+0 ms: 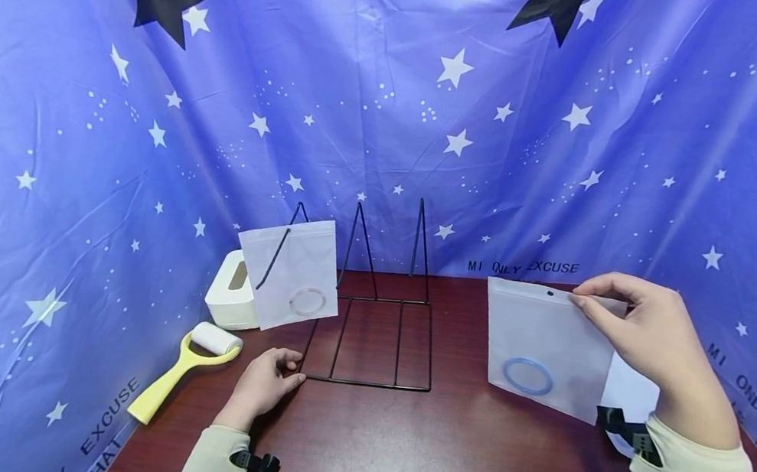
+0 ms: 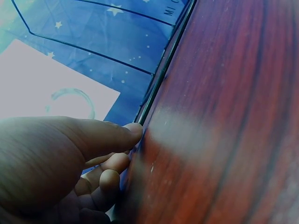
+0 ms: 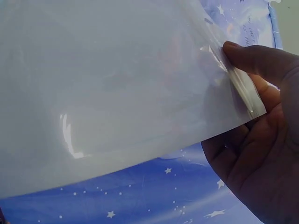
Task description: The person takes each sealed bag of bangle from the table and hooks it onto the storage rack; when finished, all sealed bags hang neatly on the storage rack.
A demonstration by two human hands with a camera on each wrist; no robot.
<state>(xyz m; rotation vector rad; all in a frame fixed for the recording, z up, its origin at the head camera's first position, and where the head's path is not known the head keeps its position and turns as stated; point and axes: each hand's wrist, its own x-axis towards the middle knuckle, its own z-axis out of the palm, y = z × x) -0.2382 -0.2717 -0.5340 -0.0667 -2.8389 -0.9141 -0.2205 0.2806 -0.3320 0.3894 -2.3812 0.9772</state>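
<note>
In the head view my right hand (image 1: 652, 338) pinches the top right edge of a translucent zip bag (image 1: 551, 335) between thumb and fingers. The bag hangs above the table, a blue ring (image 1: 527, 391) low inside it and a small dark hole near its top. The right wrist view shows the thumb (image 3: 252, 57) over the zip edge. My left hand (image 1: 266, 384) holds the front left corner of a black wire rack (image 1: 398, 346), thumb against the wire in the left wrist view. On the rack's left prong hangs another zip bag (image 1: 288, 269) with a pale ring (image 1: 306, 314).
A white box (image 1: 222, 304) with a slot stands behind the hanging bag. Left of the rack lies a lint roller (image 1: 169, 385) with a yellow handle. A white item (image 1: 632, 393) is partly hidden behind my right wrist. Blue starry cloth (image 1: 391, 114) encloses the table.
</note>
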